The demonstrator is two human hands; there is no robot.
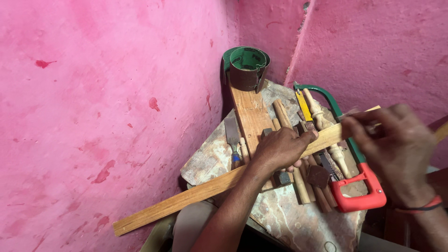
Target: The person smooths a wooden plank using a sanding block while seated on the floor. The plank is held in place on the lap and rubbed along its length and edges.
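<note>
Your right hand [396, 149], blurred, pinches something small at the far end of the long pale wooden strip [210, 189]; what, I cannot tell. Your left hand [280, 149] presses the strip across the stone table [289, 219]. It looks stiff and light; hold it mid-length.

A wooden strip [205, 189] lies across the stone slab [289, 219]; a hacksaw [359, 186] lies right, a sandpaper roll [247, 67] behind.

Surface: I see a worn stone slab [284, 214] in the pink corner
On it: flat wooden board [249, 116], hacksaw [361, 186], chisels [232, 140], turned wooden spindles [326, 130]
</note>
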